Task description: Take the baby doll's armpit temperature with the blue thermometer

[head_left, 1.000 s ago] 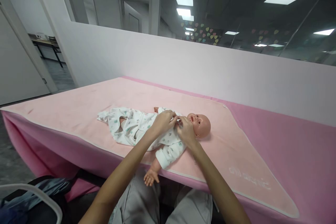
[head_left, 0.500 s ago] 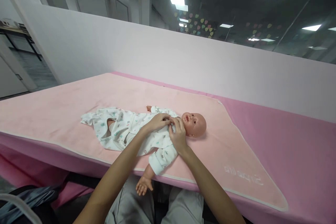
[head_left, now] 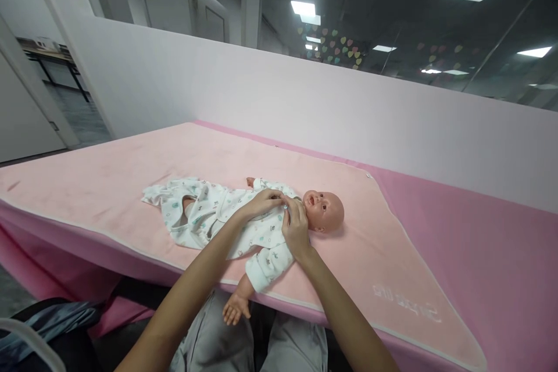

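A baby doll (head_left: 329, 212) lies on its back, its bald head to the right. It wears a white baby romper (head_left: 268, 235) with a small coloured print. My left hand (head_left: 265, 202) is closed on the romper's upper chest, fingertips pinching the fabric near the neckline. Beside it my right hand (head_left: 296, 225) pinches the same spot, its fingertips almost touching the left ones; the fastening between them is too small to make out. One doll arm hangs over the near edge, its hand showing below the cuff. The romper's lower part lies loose, with a bit of leg showing through an opening.
Under the doll is a peach mat (head_left: 375, 256) with pale lettering, spread over a pink padded surface (head_left: 501, 256). A white low wall (head_left: 305, 99) with glass above runs along the back. Dark fabric (head_left: 47, 325) lies at lower left.
The view has shifted slightly, so the surroundings sit a little lower and to the right. Both hands stay at the romper's neckline, with only small finger movement.
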The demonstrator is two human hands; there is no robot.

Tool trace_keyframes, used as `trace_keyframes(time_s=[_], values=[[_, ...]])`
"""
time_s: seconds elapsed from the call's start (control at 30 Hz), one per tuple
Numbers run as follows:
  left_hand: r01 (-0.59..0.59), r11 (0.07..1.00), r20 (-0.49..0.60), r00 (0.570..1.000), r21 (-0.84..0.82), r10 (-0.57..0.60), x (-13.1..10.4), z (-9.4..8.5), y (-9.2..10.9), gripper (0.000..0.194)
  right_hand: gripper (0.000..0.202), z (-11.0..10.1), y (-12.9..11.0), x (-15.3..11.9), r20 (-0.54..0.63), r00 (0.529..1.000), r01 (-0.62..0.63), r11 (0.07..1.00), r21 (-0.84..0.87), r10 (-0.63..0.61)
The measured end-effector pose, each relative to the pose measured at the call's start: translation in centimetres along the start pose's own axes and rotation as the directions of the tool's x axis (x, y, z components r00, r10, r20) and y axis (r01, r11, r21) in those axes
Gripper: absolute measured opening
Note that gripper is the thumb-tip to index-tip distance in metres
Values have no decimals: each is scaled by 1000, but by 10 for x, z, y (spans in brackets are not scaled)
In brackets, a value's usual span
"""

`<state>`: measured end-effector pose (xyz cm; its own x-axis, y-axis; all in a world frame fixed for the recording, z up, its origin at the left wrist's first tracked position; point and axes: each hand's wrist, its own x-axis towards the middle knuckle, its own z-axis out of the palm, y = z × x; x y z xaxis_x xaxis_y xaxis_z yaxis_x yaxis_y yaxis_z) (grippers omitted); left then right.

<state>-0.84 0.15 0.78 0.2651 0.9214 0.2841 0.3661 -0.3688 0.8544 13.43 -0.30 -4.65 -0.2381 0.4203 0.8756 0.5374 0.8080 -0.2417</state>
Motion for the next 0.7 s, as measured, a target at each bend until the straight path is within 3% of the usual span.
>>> trace_keyframes(time_s=[0.33, 0.7], values=[[-7, 999, -22, 1000, 45, 8, 1, 2, -12, 23, 32, 1, 3, 1, -30, 999, -31, 997, 71, 33], [-19, 998, 38, 999, -66, 21, -9, 1, 8, 27, 28, 3, 7, 0, -81, 994, -69, 994, 83, 76]])
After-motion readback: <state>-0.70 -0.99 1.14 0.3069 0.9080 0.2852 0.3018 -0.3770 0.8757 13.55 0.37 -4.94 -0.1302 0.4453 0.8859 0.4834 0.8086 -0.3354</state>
